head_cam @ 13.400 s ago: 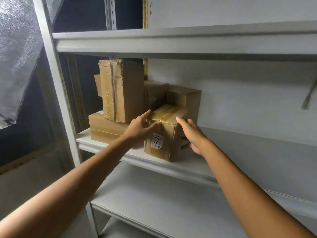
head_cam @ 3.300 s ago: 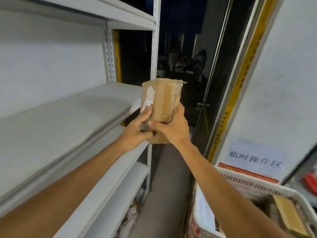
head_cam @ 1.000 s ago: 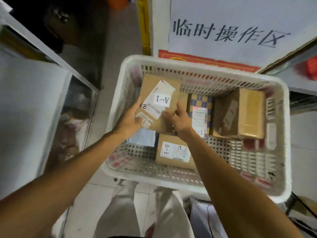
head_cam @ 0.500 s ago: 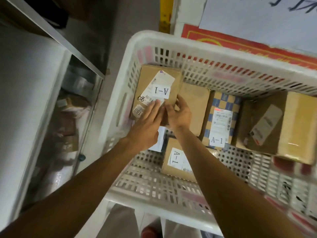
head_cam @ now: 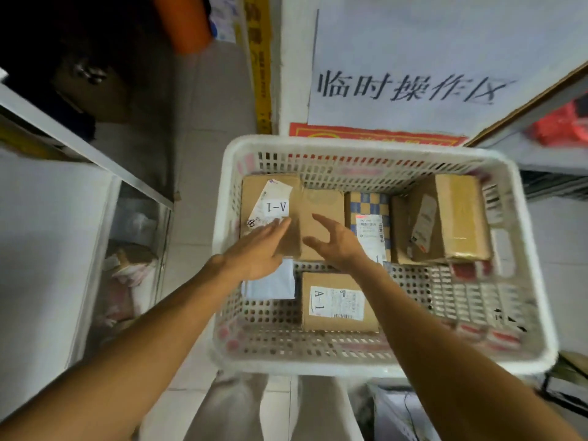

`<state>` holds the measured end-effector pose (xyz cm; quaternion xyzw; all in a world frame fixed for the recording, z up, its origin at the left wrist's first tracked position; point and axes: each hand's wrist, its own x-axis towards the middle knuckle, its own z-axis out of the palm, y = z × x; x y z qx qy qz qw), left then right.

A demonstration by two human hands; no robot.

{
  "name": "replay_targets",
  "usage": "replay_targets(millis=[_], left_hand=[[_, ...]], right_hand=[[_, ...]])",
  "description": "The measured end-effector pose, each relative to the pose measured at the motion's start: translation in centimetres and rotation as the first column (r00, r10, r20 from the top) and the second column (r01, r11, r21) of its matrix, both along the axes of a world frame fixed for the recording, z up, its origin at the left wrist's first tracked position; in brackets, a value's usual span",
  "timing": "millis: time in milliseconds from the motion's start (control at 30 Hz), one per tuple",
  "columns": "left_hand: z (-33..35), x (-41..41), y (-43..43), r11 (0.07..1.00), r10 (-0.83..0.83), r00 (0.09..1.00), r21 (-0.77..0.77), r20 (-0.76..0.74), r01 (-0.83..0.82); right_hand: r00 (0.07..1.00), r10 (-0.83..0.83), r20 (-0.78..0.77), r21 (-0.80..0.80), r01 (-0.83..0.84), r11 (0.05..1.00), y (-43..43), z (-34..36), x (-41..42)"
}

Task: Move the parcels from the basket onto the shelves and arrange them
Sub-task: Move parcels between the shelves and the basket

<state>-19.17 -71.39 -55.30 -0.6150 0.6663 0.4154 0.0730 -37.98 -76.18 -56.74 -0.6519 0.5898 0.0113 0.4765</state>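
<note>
A white slotted basket (head_cam: pixel 537 281) holds several cardboard parcels. In its far left corner lies a parcel labelled A-1 (head_cam: pixel 270 198), with a plain brown parcel (head_cam: pixel 324 205) beside it. My left hand (head_cam: pixel 257 249) hovers flat over the near edge of the A-1 parcel, fingers straight, holding nothing. My right hand (head_cam: pixel 334 241) is spread above the plain brown parcel, fingers apart and empty. A blue-checked parcel (head_cam: pixel 369 230), a large taped box (head_cam: pixel 445 218) and a second A-1 parcel (head_cam: pixel 337 302) also lie in the basket, next to a pale blue-grey packet (head_cam: pixel 273 283).
The white shelf (head_cam: pixel 41 243) stands at the left, with bags on a lower level (head_cam: pixel 133 249). A paper sign with characters (head_cam: pixel 410 87) hangs on the wall behind the basket. Tiled floor (head_cam: pixel 203 148) runs between shelf and basket.
Both hands have let go of the A-1 parcel in the basket's far left corner and drawn back, opening. The camera has pulled back, showing the whole basket.
</note>
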Motion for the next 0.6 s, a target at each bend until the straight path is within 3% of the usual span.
replay_targets(millis=[100, 233, 433, 600], left_hand=[[4.6, 0.8, -1.8, 0.995, -0.005, 1.000, -0.095, 0.002, 0.005], [11.3, 1.9, -3.5, 0.978, 0.044, 0.999, -0.206, 0.030, -0.037], [22.1, 6.0, -1.5, 0.913, 0.171, 0.979, -0.391, 0.109, -0.116], [30.6, 10.3, 3.9, 0.807, 0.456, 0.889, -0.444, 0.053, -0.388]], right_hand=[[0.993, 0.098, -0.073, 0.001, -0.098, 0.995, 0.0, 4.2, -0.2], [0.996, 0.040, 0.077, -0.043, -0.037, 0.998, -1.3, 11.4, 1.1], [0.897, 0.404, 0.180, -0.254, -0.355, 0.900, -4.8, 22.6, 4.5], [0.798, 0.496, 0.343, -0.336, -0.389, 0.858, -4.1, 29.8, 10.0]])
